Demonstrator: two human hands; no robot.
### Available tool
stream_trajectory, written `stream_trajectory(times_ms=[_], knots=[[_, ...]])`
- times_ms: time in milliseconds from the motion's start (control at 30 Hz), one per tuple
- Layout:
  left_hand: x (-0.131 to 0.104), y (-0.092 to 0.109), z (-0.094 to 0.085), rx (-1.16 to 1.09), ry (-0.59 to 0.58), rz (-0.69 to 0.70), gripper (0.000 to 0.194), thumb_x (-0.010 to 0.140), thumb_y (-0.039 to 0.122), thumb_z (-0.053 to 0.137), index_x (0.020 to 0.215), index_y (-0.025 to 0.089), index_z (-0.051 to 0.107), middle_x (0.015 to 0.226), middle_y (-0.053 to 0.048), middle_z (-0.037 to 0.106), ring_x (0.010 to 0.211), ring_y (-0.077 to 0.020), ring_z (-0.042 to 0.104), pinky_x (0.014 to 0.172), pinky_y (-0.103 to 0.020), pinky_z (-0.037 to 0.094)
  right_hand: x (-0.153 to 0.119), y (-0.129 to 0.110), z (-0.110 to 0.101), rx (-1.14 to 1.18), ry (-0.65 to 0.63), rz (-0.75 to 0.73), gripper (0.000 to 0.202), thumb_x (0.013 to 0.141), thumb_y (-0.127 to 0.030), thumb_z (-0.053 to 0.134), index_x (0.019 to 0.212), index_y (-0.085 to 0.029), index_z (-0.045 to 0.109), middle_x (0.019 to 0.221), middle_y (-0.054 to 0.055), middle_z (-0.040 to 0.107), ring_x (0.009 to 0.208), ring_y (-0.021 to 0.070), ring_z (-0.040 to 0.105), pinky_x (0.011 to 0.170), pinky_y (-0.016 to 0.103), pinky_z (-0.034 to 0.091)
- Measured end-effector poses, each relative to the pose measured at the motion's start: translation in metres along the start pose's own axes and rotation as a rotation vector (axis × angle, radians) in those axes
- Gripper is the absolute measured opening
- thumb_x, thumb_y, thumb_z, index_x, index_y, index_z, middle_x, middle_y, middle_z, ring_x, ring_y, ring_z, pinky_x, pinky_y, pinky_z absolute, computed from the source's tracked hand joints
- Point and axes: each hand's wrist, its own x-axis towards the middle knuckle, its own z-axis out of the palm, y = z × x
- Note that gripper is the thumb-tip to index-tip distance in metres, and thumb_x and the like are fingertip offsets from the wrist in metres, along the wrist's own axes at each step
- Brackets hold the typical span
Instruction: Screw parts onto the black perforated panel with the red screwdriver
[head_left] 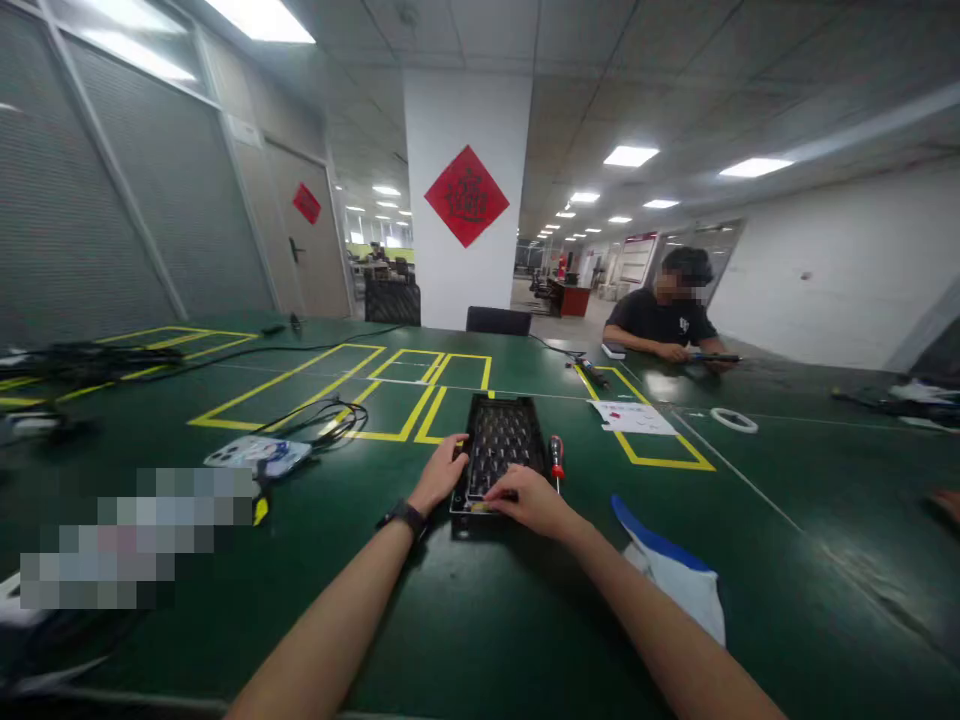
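Observation:
In front of me on the green table lies a black case (pixel 504 440), with rows of small dark pieces inside. My left hand (pixel 444 474) grips its left edge, thumb near the rim and fingers curled at the side. At the near end of the case, my right hand (pixel 529 498) has thumb and fingers pinched together. Close to those fingertips is a small yellowish patch (pixel 478 506); whether they hold anything is too small to tell. A red and black screwdriver (pixel 556 458) lies just right of the case.
Left of the case are a phone-like flat item (pixel 259 456) and a tangle of black cable (pixel 341 420). To the right lie a blue and white cloth (pixel 675 570), a paper sheet (pixel 636 417) and a white ring (pixel 733 420). Across the table sits another person (pixel 664 315) holding a tool.

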Motion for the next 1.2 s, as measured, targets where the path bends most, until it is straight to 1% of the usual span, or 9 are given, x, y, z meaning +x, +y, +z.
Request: stream_trajectory(times_ms=[167,300,433,567,667,767,900,1033,1200], knots=[[-0.001,0.001,0.002,0.009,-0.008,0.049,0.049,0.072,0.015,0.043,0.121,0.017,0.047,0.124,-0.007,0.051,0.114,-0.0192,0.046,0.101,-0.035,0.032,-0.002,-0.001,-0.004,0.037,0.041,0.03,0.017,0.077,-0.033,0.06,0.084,-0.021,0.069,0.081,0.002,0.069,0.078,0.0148,0.054,0.071,0.026,0.039],[-0.001,-0.001,0.002,0.003,-0.032,0.026,0.053,0.072,0.016,0.043,0.125,0.02,0.044,0.128,-0.005,0.049,0.116,-0.0194,0.045,0.102,-0.035,0.031,-0.005,-0.003,-0.007,0.09,0.089,0.046,0.018,0.073,-0.034,0.064,0.083,-0.02,0.069,0.081,0.003,0.069,0.078,0.0148,0.054,0.072,0.026,0.04],[-0.001,-0.004,0.004,-0.038,-0.051,-0.004,0.055,0.073,0.016,0.042,0.128,0.019,0.041,0.132,-0.006,0.046,0.119,-0.0194,0.043,0.102,-0.034,0.031,-0.007,-0.005,-0.008,0.041,0.079,0.042,0.018,0.074,-0.035,0.063,0.084,-0.022,0.07,0.082,0.002,0.069,0.077,0.0148,0.054,0.071,0.027,0.039],[-0.005,-0.004,0.006,-0.037,0.007,-0.037,0.049,0.077,0.018,0.039,0.126,0.016,0.043,0.128,-0.007,0.049,0.117,-0.0189,0.046,0.101,-0.034,0.033,-0.008,-0.006,-0.005,-0.026,0.074,0.048,0.017,0.075,-0.034,0.062,0.083,-0.023,0.071,0.08,0.002,0.069,0.077,0.015,0.053,0.074,0.028,0.038],[-0.009,0.0,0.007,-0.019,0.05,-0.052,0.041,0.079,0.02,0.037,0.118,0.016,0.049,0.118,-0.007,0.057,0.108,-0.0185,0.052,0.095,-0.032,0.038,-0.008,-0.004,-0.002,0.016,0.083,0.08,0.018,0.074,-0.035,0.063,0.084,-0.022,0.071,0.079,0.003,0.069,0.075,0.0145,0.054,0.072,0.027,0.039],[-0.013,0.005,0.007,0.03,0.087,-0.081,0.037,0.08,0.021,0.038,0.113,0.017,0.052,0.115,-0.007,0.059,0.104,-0.0187,0.054,0.092,-0.032,0.04,-0.007,-0.003,0.0,0.069,0.087,0.126,0.019,0.074,-0.034,0.063,0.085,-0.021,0.071,0.077,0.004,0.068,0.073,0.0141,0.055,0.07,0.026,0.04],[-0.013,0.009,0.007,0.061,0.077,-0.097,0.035,0.08,0.023,0.039,0.112,0.018,0.051,0.113,-0.006,0.06,0.102,-0.0184,0.055,0.089,-0.031,0.041,-0.002,-0.003,-0.005,0.148,0.056,0.142,0.02,0.075,-0.034,0.061,0.083,-0.019,0.071,0.077,0.004,0.068,0.074,0.0141,0.057,0.073,0.026,0.042],[-0.008,0.009,0.005,0.116,0.047,-0.12,0.035,0.08,0.026,0.04,0.113,0.021,0.048,0.114,-0.005,0.059,0.101,-0.0186,0.056,0.088,-0.031,0.04,-0.002,0.001,-0.016,0.289,-0.084,0.131,0.029,0.07,-0.036,0.065,0.091,-0.017,0.069,0.086,0.004,0.068,0.075,0.0135,0.058,0.071,0.024,0.043],[-0.002,0.012,0.004,0.188,0.018,-0.137,0.034,0.08,0.026,0.039,0.112,0.024,0.049,0.111,-0.002,0.062,0.102,-0.0185,0.056,0.087,-0.031,0.04,0.002,0.013,-0.018,0.323,-0.16,0.174,0.031,0.067,-0.04,0.066,0.086,-0.015,0.07,0.078,0.004,0.068,0.07,0.0135,0.057,0.064,0.023,0.042]])
